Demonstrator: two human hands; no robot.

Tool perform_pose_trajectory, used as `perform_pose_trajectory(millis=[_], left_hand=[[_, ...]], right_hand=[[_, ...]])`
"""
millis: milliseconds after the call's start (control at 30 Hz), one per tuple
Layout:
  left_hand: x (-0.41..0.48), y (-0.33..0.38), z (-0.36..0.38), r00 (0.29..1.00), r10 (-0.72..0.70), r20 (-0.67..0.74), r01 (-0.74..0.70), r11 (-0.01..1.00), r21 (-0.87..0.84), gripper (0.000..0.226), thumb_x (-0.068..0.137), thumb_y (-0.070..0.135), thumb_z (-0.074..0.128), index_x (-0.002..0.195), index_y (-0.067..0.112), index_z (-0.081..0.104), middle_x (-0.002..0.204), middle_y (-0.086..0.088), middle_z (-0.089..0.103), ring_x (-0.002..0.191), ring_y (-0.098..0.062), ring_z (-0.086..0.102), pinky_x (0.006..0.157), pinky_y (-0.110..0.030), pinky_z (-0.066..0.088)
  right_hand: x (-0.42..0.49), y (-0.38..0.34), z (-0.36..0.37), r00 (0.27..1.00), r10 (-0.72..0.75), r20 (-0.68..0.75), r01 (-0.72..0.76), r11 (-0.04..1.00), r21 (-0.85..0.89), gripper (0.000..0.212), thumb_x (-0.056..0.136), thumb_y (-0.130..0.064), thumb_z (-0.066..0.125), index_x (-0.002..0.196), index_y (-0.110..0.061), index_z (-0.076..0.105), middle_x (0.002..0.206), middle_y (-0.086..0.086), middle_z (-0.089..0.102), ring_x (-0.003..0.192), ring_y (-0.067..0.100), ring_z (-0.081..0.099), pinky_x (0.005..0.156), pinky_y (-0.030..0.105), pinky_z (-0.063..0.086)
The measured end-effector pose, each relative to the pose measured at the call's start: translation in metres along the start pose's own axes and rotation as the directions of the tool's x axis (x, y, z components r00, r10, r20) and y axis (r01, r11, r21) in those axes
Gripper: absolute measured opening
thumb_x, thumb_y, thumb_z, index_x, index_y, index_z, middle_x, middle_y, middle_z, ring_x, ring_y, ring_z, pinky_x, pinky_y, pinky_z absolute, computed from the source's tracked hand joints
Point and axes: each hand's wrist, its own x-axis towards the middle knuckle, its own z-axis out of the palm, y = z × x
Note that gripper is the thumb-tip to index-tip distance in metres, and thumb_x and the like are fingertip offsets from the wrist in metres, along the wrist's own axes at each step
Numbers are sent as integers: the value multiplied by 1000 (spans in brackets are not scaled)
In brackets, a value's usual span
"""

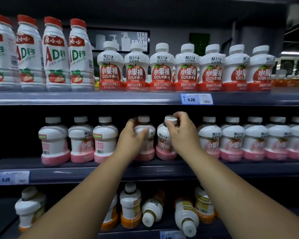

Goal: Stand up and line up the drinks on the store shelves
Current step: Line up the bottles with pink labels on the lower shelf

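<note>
On the middle shelf stands a row of white bottles with pink bases. My left hand is wrapped around the shoulder of one pink bottle near the centre. Just right of it, my right hand grips the cap and neck of a second pink bottle, which leans slightly left. On the bottom shelf, orange-based bottles are mixed: some upright, two lying with caps toward me.
The top shelf carries tall red-capped AD bottles on the left and a straight row of red apple-juice bottles on the right. Blue price tags sit on the shelf edges. More pink bottles stand to the right.
</note>
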Motion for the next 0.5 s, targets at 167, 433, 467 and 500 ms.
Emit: perform_pose_trajectory(millis=[167, 433, 467, 500], left_hand=[[-5, -22, 6, 996, -25, 87, 10, 986, 168, 107, 64, 36, 90, 150, 17, 28, 137, -12, 47, 126, -23, 47, 105, -29, 38], [0, -36, 14, 984, -171, 58, 153, 959, 238, 112, 60, 48, 89, 141, 8, 24, 128, -13, 58, 115, -30, 58, 96, -39, 49], [0, -39, 12, 984, -166, 70, 149, 968, 204, 106, 61, 44, 88, 139, 9, 26, 125, -12, 60, 111, -28, 60, 95, -38, 49], [-1, -40, 10, 982, -164, 94, 148, 976, 157, 99, 63, 39, 87, 137, 11, 27, 122, -9, 60, 107, -25, 61, 95, -37, 50]], right_hand=[[1, 16, 8, 982, 92, 166, -90, 996, -21, 83, 77, -38, 83, 144, -20, 39, 138, 6, 54, 123, 23, 53, 94, 26, 39], [-16, 40, 16, 946, 274, 175, -252, 958, -139, 96, 76, -38, 83, 143, -11, 21, 130, 16, 55, 107, 31, 58, 79, 29, 40], [-17, 42, 14, 942, 270, 201, -247, 960, -133, 93, 79, -38, 79, 145, -12, 19, 129, 13, 56, 103, 27, 58, 79, 29, 39], [-18, 43, 13, 939, 261, 223, -239, 963, -121, 93, 80, -39, 76, 148, -15, 17, 130, 10, 57, 103, 25, 58, 81, 29, 41]])
